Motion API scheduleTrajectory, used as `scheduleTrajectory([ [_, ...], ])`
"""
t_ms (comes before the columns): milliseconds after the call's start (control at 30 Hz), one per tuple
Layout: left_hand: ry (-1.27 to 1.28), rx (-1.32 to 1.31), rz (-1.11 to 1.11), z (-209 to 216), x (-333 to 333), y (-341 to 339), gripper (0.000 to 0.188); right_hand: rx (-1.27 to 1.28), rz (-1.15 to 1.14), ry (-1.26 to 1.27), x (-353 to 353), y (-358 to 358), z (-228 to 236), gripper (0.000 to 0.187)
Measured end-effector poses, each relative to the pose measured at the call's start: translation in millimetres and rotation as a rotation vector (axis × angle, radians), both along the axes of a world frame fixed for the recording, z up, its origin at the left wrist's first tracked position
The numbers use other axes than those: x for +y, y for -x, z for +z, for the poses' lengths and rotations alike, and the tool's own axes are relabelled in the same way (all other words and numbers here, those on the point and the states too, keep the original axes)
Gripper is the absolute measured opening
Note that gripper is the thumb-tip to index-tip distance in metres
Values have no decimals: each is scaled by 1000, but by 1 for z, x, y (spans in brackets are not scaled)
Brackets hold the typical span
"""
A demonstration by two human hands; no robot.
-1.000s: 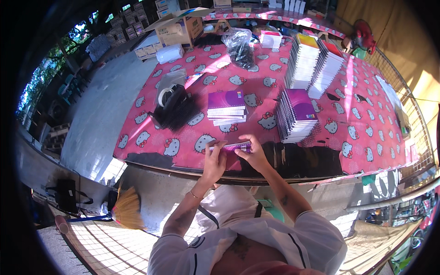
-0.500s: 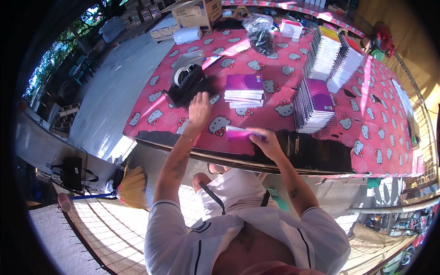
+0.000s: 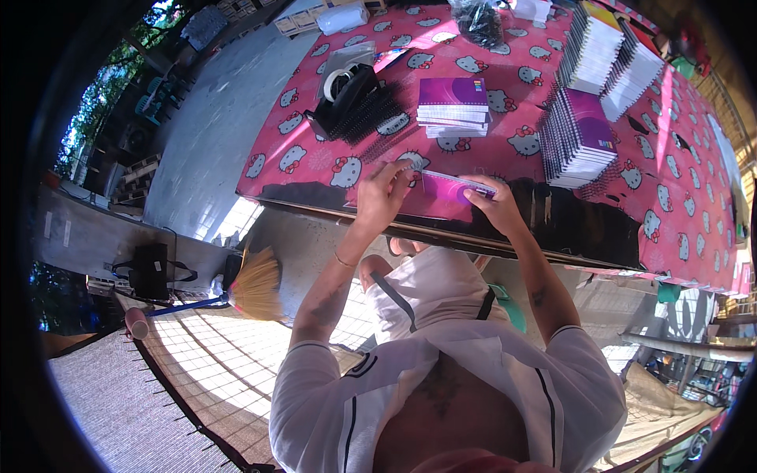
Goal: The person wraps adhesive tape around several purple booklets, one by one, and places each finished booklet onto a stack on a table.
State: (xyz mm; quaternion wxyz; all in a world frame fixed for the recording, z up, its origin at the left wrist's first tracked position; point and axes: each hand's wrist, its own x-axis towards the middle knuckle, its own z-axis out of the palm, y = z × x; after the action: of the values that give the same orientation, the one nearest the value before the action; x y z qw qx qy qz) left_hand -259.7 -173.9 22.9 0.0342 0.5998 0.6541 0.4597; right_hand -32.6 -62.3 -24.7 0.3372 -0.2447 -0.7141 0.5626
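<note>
A small notebook with a purple cover [image 3: 445, 191] lies at the table's front edge, and my right hand [image 3: 495, 206] grips its right end, thumb on top. My left hand [image 3: 382, 194] is beside the notebook's left end, its fingertips pinched together. Whatever is between those fingers is too small to make out. Beyond my left hand lies a heap of black spiral binding coils [image 3: 369, 113], next to a black tape dispenser [image 3: 349, 88] with a white roll. A short stack of purple-covered notebooks [image 3: 452, 93] sits past the one I hold.
Tall stacks of spiral-bound notebooks [image 3: 579, 142] stand at the right, with more [image 3: 598, 51] behind. A clear bag of black material [image 3: 478, 25] is at the back. The pink patterned tablecloth [image 3: 505, 162] is torn along the front edge. A broom [image 3: 256, 285] is at lower left.
My left hand has come back from the black coils to the left end of the notebook. My right hand still holds the notebook. The view has shifted, so the table sits higher.
</note>
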Motion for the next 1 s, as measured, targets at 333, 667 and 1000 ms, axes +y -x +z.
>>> scheduleTrajectory([
  [333, 46, 48, 24, -14, -4, -4, 17, -40, -3, 31, 2, -1, 3, 27],
  [667, 50, 129, -111, -9, 6, 19, 21, -28, 10, 27, -2, 0, 2, 28],
  [1000, 82, 101, -355, 6, 18, 5, 25, -37, 87, -62, 3, -7, 7, 29],
])
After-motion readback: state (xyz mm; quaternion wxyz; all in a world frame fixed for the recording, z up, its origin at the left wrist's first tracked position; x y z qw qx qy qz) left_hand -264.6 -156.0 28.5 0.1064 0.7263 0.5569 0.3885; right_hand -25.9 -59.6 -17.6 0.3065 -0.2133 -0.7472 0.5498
